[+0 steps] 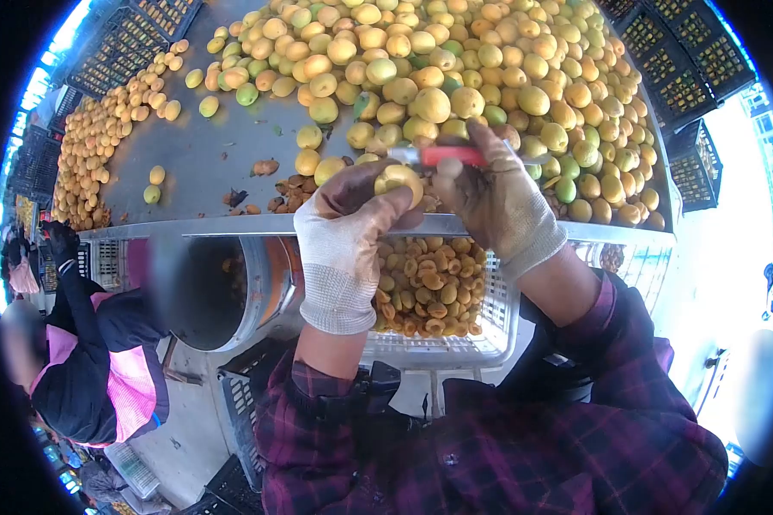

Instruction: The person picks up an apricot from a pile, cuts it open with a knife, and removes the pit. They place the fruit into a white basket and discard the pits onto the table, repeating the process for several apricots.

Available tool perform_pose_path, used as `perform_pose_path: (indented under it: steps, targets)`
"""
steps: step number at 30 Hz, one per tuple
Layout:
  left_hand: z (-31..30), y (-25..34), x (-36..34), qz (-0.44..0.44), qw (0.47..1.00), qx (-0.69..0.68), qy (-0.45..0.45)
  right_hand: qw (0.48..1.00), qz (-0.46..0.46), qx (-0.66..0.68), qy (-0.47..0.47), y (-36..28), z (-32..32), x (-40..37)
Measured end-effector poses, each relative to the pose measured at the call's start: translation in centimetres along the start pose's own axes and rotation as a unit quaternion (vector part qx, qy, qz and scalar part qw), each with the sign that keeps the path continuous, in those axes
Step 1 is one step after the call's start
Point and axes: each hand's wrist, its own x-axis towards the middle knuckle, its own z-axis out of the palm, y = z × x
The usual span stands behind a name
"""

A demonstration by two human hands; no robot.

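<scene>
In the head view, my gloved left hand [339, 245] grips an apricot [401, 180] between thumb and fingers, its pale yellow side facing up. My gloved right hand [511, 202] is closed around a small knife [452, 156] with a red handle, held just right of the apricot. Both hands are above the front edge of a metal table [240, 163]. Beneath them, halved apricots [429, 287] fill a white plastic crate [505, 322]. A large heap of whole apricots [434, 105] lies beyond my hands.
Brown pits and scraps [294, 190] lie near the table's edge. A large bucket [247, 296] stands below, left of the crate. Another person [86, 360] works at the left, beside a second apricot pile [94, 154]. Black crates [691, 51] are stacked at the back right.
</scene>
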Motion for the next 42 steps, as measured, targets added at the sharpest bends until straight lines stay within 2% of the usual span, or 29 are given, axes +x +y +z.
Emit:
perform_pose_path:
  steps: [2, 3, 5, 6, 7, 9, 10, 11, 13, 14, 15, 16, 18, 19, 21, 23, 25, 27, 29, 31, 32, 33, 35, 36, 37, 38, 39, 41, 42]
  targets:
    - [0.1, 0.0, -0.2, -0.005, 1.0, 0.007, 0.012, 0.987, -0.147, -0.024, 0.06, 0.3, 1.9, -0.1]
    - [0.1, 0.0, -0.2, -0.009, 1.0, 0.013, 0.022, 0.987, -0.148, -0.024, 0.061, -0.3, 1.8, -0.1]
    - [-0.1, -0.2, 0.0, -0.012, 1.0, 0.015, 0.022, 0.952, -0.221, -0.206, -0.05, -1.9, 1.6, 0.2]
    - [-0.2, -0.1, 0.1, -0.013, 1.0, 0.017, 0.022, 0.924, -0.284, -0.246, -0.069, -2.1, 2.1, 0.4]
    - [-0.3, -0.1, 0.2, -0.011, 1.0, 0.016, 0.023, 0.924, -0.285, -0.247, -0.071, -2.2, 2.3, 0.3]
    - [-0.3, -0.2, 0.4, -0.022, 0.998, 0.067, 0.003, 0.859, -0.33, -0.378, -0.101, -2.1, 2.5, -0.2]
    - [-0.1, -0.2, 0.1, -0.023, 0.997, 0.068, 0.003, 0.841, -0.226, -0.485, -0.081, -3.0, 3.7, -1.7]
    - [0.2, -0.2, -0.2, -0.031, 0.995, 0.093, -0.02, 0.842, -0.225, -0.484, -0.083, -2.8, 3.2, -1.6]
    - [-0.1, -0.3, -0.3, -0.034, 0.991, 0.12, -0.037, 0.656, -0.209, -0.717, -0.109, -1.8, 2.9, -1.2]
    - [-0.6, -0.7, -0.1, -0.058, 0.987, 0.142, -0.048, 0.508, -0.267, -0.807, -0.137, -1.6, 3.0, -1.8]
    - [-1.0, -1.0, 0.1, -0.083, 0.981, 0.162, -0.059, 0.508, -0.268, -0.806, -0.142, -1.4, 2.5, -1.6]
    - [-1.5, -1.0, 0.2, -0.065, 0.981, 0.158, -0.094, 0.483, -0.287, -0.806, -0.186, -1.4, 1.6, -1.2]
    - [-1.2, -1.3, -0.3, -0.037, 0.98, 0.178, -0.08, 0.437, -0.332, -0.795, -0.257, -1.4, 1.2, -1.0]
    - [-1.1, -1.4, -0.6, -0.013, 0.977, 0.2, -0.069, 0.436, -0.332, -0.795, -0.261, -1.4, 1.5, -1.2]
    - [-2.5, -2.4, -0.4, -0.009, 0.98, 0.173, -0.099, 0.382, -0.327, -0.821, -0.271, -1.4, 2.2, -1.8]
    - [-2.7, -2.1, -0.8, -0.084, 0.989, 0.067, -0.103, 0.37, -0.334, -0.82, -0.28, -0.8, 1.5, -1.6]
    - [-3.2, -2.6, -0.7, -0.056, 0.99, 0.081, -0.105, 0.37, -0.3, -0.848, -0.232, -0.2, 1.2, -1.5]
    - [-3.4, -3.1, -0.8, -0.049, 0.995, 0.01, -0.087, 0.362, -0.303, -0.848, -0.241, 0.1, 1.8, -1.5]
    - [-3.5, -3.5, -1.0, -0.028, 0.996, 0.033, -0.074, 0.332, -0.294, -0.856, -0.264, 0.0, 2.4, -1.7]
    - [-3.2, -2.5, -1.4, -0.03, 0.996, 0.041, -0.077, 0.342, -0.305, -0.847, -0.27, 0.0, 2.4, -1.6]
    - [-3.1, -1.6, -1.8, -0.09, 0.993, 0.009, -0.072, 0.342, -0.298, -0.858, -0.242, -0.1, 2.6, -1.6]
    - [-3.3, -1.3, -1.8, -0.09, 0.993, 0.009, -0.075, 0.343, -0.29, -0.867, -0.215, -0.1, 2.8, -1.6]
    - [-3.6, -1.0, -2.0, -0.151, 0.967, 0.15, -0.142, 0.36, -0.332, -0.864, -0.114, -0.8, 2.4, -0.8]
    - [-3.9, -1.7, -2.2, -0.088, 0.955, 0.21, -0.191, 0.337, -0.282, -0.896, -0.072, -1.4, 2.8, -0.4]
    - [-3.9, -1.6, -2.4, -0.087, 0.955, 0.203, -0.198, 0.308, -0.23, -0.923, -0.029, -2.3, 3.4, 0.0]
    - [-3.9, -1.5, -2.5, -0.044, 0.924, 0.298, -0.236, 0.323, -0.249, -0.913, 0.012, -3.0, 3.2, 0.6]
    - [-3.8, -1.5, -2.4, 0.002, 0.882, 0.39, -0.267, 0.365, -0.273, -0.889, 0.045, -3.4, 4.2, 0.9]
    - [-3.8, -1.3, -2.3, 0.016, 0.896, 0.367, -0.251, 0.389, -0.356, -0.849, 0.041, -4.8, 4.3, 3.1]
    - [-3.8, -1.1, -2.4, 0.022, 0.905, 0.353, -0.235, 0.386, -0.356, -0.85, 0.043, -5.4, 5.1, 4.2]
